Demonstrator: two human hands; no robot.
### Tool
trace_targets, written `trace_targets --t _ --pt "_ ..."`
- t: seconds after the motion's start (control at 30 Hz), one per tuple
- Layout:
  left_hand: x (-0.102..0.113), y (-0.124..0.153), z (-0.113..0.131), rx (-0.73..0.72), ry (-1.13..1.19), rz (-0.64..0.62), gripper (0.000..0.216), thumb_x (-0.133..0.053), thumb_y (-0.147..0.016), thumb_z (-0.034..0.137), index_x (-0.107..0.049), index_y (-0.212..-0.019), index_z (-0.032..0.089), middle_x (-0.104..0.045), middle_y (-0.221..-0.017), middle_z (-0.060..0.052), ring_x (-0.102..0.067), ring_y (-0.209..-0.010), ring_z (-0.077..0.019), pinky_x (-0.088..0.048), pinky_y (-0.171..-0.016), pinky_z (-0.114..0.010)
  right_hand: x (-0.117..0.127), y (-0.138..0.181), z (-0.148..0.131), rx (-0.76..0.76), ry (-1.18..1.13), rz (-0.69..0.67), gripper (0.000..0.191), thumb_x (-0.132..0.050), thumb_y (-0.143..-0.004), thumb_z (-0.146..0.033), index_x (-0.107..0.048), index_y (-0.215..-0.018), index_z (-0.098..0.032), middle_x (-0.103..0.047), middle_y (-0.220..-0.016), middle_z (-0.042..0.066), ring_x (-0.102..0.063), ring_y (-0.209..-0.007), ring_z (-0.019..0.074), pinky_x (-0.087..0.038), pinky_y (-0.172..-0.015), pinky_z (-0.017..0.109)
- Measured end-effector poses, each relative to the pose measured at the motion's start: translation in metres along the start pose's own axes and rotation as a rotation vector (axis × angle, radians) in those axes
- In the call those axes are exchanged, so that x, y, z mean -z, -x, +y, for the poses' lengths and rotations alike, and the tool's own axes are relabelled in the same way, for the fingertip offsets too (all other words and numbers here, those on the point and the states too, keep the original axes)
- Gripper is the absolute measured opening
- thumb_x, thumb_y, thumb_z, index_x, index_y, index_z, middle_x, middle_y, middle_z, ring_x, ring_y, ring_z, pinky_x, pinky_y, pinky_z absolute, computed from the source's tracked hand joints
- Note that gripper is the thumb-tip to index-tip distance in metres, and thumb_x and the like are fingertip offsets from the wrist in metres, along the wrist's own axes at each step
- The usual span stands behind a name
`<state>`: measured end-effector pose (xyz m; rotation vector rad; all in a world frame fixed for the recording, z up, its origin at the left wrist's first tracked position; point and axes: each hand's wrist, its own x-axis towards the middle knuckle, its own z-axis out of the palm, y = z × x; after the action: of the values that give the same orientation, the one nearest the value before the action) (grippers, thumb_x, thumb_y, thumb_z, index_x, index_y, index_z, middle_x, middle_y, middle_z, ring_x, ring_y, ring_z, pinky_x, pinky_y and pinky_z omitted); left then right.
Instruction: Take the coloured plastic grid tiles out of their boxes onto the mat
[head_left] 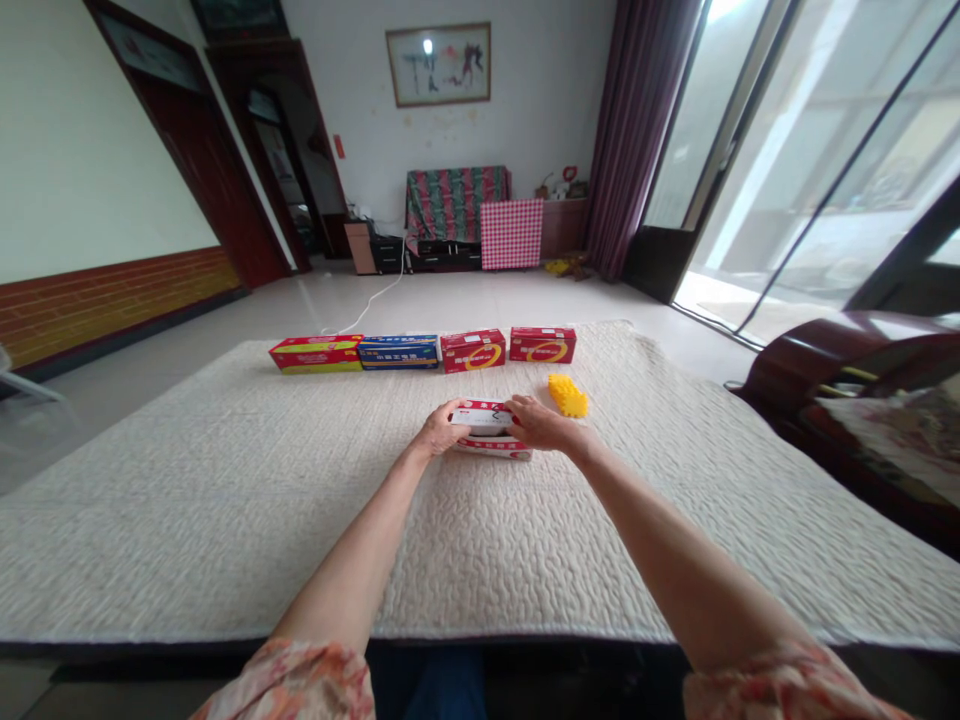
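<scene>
A small red-and-white cardboard box [495, 452] stands on the quilted cover in front of me. Its white flap [481, 416] is lifted, with a dark gap beneath it. My left hand [441, 430] is closed on the left end of the flap, thumb toward me. At the right end, my right hand [537, 424] grips the same flap with bent fingers. What lies inside the box is hidden. Just beyond my right hand, apart from it, lies a bumpy yellow plastic piece [568, 396].
Along the far edge of the cream quilted cover [262, 530] stand a red-and-yellow box [316, 354], a blue box [398, 352] and two red boxes, one left [473, 351] and one right [542, 346]. A dark red wooden armrest [814, 365] borders the right side.
</scene>
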<state>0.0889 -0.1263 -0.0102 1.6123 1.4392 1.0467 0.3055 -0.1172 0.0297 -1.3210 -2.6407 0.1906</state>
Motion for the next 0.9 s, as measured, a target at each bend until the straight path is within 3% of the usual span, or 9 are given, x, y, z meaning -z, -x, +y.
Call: trace_targets --t 0.27,0.47,0.57,0.73,0.9 --pt "0.004 -0.001 0.001 -0.009 -0.013 -0.02 0.063 -0.063 -0.064 0.014 -0.058 -0.127 0.014 -0.068 -0.112 -0.009 -0.063 -0.099 -0.0215 -0.049 -0.09 -0.032 -0.002 0.007 -0.005 -0.008 -0.016 0.096 0.019 -0.046 -0.09 -0.016 -0.061 -0.101 -0.016 -0.065 -0.105 0.013 -0.059 -0.098 0.0226 -0.043 -0.083 0.032" --pt "0.002 -0.005 -0.005 -0.021 0.007 -0.009 0.084 -0.067 -0.064 0.012 -0.039 -0.143 0.014 -0.065 -0.12 -0.012 -0.063 -0.102 -0.0212 -0.048 -0.09 -0.031 0.015 0.007 -0.001 -0.074 -0.042 0.177 0.024 -0.041 -0.095 -0.026 -0.064 -0.092 -0.019 -0.068 -0.079 0.007 -0.062 -0.073 0.0189 -0.04 -0.067 0.029" --pt "0.0 -0.007 -0.008 -0.013 0.055 0.0 0.093 -0.069 -0.065 0.013 -0.028 -0.148 0.015 -0.059 -0.13 -0.015 -0.063 -0.105 -0.0221 -0.049 -0.087 -0.031 0.019 0.003 0.004 -0.141 -0.057 0.291 0.024 -0.042 -0.094 -0.03 -0.063 -0.098 -0.018 -0.067 -0.095 0.01 -0.062 -0.085 0.021 -0.043 -0.073 0.031" --pt "0.0 -0.007 -0.009 0.027 0.097 0.01 0.098 -0.071 -0.066 0.017 -0.022 -0.15 0.016 -0.055 -0.136 -0.017 -0.062 -0.11 -0.0243 -0.05 -0.085 -0.03 0.012 -0.008 0.01 -0.365 -0.108 0.66 0.027 -0.058 -0.082 -0.038 -0.06 -0.101 -0.018 -0.061 -0.103 0.012 -0.058 -0.094 0.0257 -0.045 -0.078 0.036" --pt "0.003 -0.005 -0.006 0.017 0.065 0.008 0.09 -0.073 -0.065 0.018 -0.033 -0.146 0.015 -0.055 -0.137 -0.017 -0.059 -0.116 -0.0269 -0.048 -0.091 -0.033 0.012 -0.017 0.01 -0.55 -0.144 0.725 0.041 -0.063 -0.077 -0.047 -0.058 -0.105 -0.017 -0.061 -0.108 0.016 -0.059 -0.096 0.0291 -0.045 -0.078 0.038"
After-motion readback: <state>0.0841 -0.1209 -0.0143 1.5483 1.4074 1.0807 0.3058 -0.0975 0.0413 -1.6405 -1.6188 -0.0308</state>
